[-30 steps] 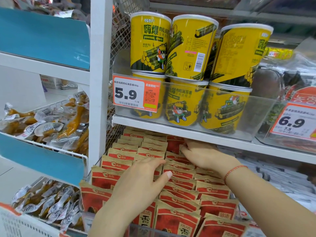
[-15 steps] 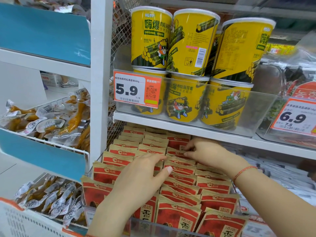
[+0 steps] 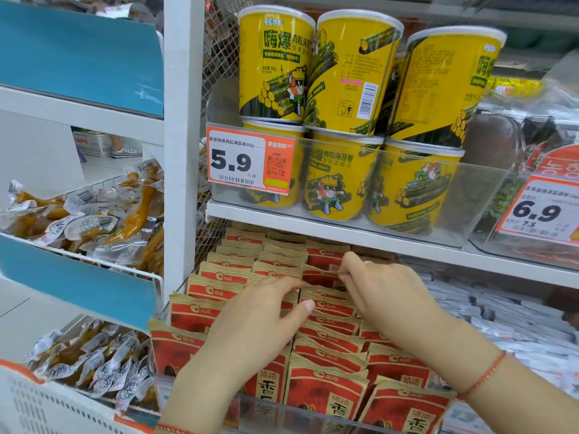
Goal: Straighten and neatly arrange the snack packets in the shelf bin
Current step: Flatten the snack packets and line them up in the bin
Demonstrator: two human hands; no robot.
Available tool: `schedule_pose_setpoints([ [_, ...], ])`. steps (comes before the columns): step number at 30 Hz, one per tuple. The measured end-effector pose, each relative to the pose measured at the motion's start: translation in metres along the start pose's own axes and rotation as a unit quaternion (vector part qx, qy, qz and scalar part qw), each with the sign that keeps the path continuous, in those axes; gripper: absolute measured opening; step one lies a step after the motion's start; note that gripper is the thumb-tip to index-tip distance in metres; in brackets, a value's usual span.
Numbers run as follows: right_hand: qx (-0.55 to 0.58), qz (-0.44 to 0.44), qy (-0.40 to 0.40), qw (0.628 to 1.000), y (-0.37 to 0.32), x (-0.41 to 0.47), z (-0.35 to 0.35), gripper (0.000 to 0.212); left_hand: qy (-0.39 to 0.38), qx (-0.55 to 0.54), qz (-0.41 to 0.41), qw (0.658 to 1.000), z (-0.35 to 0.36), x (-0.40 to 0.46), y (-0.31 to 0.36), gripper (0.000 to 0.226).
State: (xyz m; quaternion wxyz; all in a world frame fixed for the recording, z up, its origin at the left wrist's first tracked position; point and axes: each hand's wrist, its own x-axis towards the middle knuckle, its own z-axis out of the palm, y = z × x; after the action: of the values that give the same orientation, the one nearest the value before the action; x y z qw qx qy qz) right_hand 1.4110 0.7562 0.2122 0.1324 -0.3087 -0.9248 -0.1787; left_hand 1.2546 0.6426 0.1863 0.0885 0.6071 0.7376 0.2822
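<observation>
Both hands worked the red packets [image 3: 329, 349]: right hand [image 3: 380, 292] apparently pinched a top edge, left hand [image 3: 253, 321] lay loosely curled; squaring rows gently suited best.

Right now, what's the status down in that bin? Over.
Left hand on the packets, fingers among the tops. Right hand pinching one packet's top edge. Rows stand upright, middle uneven. Shelf close overhead.
</observation>
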Motion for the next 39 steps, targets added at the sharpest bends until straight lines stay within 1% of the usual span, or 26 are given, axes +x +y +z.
schedule_pose_setpoints([
  [2, -0.007, -0.025, 0.054, 0.998, -0.002, -0.007, -0.005, 0.015, 0.006, -0.003, 0.0, 1.0, 0.001, 0.001, -0.002, 0.05],
  [4, 0.0, -0.024, 0.145, 0.989, -0.002, -0.013, -0.01, 0.02, 0.021, -0.016, 0.001, 1.0, 0.003, 0.001, -0.003, 0.049],
  [7, 0.047, -0.03, 0.205, 0.977, -0.002, -0.02, -0.029, 0.026, 0.07, -0.073, -0.005, 0.995, 0.003, 0.0, -0.002, 0.038],
  [9, 0.099, -0.029, 0.246, 0.964, -0.003, -0.02, -0.046, 0.025, 0.107, -0.108, -0.001, 0.988, 0.001, 0.0, 0.0, 0.041],
  [11, 0.155, -0.025, 0.268, 0.95, -0.005, -0.017, -0.062, 0.024, 0.13, -0.151, 0.02, 0.98, -0.003, 0.0, 0.004, 0.044],
  [13, 0.237, -0.016, 0.277, 0.931, -0.009, -0.012, -0.073, 0.017, 0.138, -0.22, 0.041, 0.965, -0.01, -0.004, 0.01, 0.035],
  [15, 0.345, 0.002, 0.284, 0.895, -0.015, -0.006, -0.082, 0.007, 0.134, -0.306, 0.043, 0.942, -0.017, -0.007, 0.013, 0.027],
  [17, 0.48, 0.038, 0.287, 0.828, -0.019, 0.002, -0.086, 0.006, 0.129, -0.358, 0.036, 0.924, -0.023, -0.009, 0.014, 0.025],
  [19, 0.573, 0.092, 0.277, 0.766, -0.023, 0.011, -0.087, 0.012, 0.118, -0.39, 0.029, 0.913, -0.026, -0.011, 0.015, 0.029],
  [21, 0.628, 0.139, 0.243, 0.726, -0.028, 0.018, -0.083, 0.016, 0.11, -0.419, 0.018, 0.901, -0.027, -0.012, 0.015, 0.034],
  [23, 0.668, 0.153, 0.206, 0.699, -0.035, 0.023, -0.076, 0.02, 0.102, -0.438, 0.006, 0.893, -0.028, -0.012, 0.014, 0.037],
  [26, 0.696, 0.152, 0.177, 0.679, -0.042, 0.027, -0.067, 0.022, 0.104, -0.452, -0.005, 0.886, -0.029, -0.013, 0.009, 0.036],
  [30, 0.705, 0.15, 0.158, 0.675, -0.044, 0.032, -0.061, 0.019, 0.11, -0.463, -0.015, 0.88, -0.029, -0.013, 0.004, 0.037],
  [34, 0.715, 0.178, 0.144, 0.661, -0.045, 0.034, -0.053, 0.02, 0.128, -0.495, -0.032, 0.859, -0.025, -0.009, 0.002, 0.031],
  [36, 0.729, 0.189, 0.129, 0.645, -0.046, 0.033, -0.05, 0.025, 0.143, -0.501, -0.044, 0.853, -0.022, -0.007, 0.002, 0.03],
  [39, 0.745, 0.185, 0.126, 0.629, -0.049, 0.028, -0.049, 0.023, 0.162, -0.522, -0.059, 0.836, -0.021, -0.005, 0.002, 0.026],
])
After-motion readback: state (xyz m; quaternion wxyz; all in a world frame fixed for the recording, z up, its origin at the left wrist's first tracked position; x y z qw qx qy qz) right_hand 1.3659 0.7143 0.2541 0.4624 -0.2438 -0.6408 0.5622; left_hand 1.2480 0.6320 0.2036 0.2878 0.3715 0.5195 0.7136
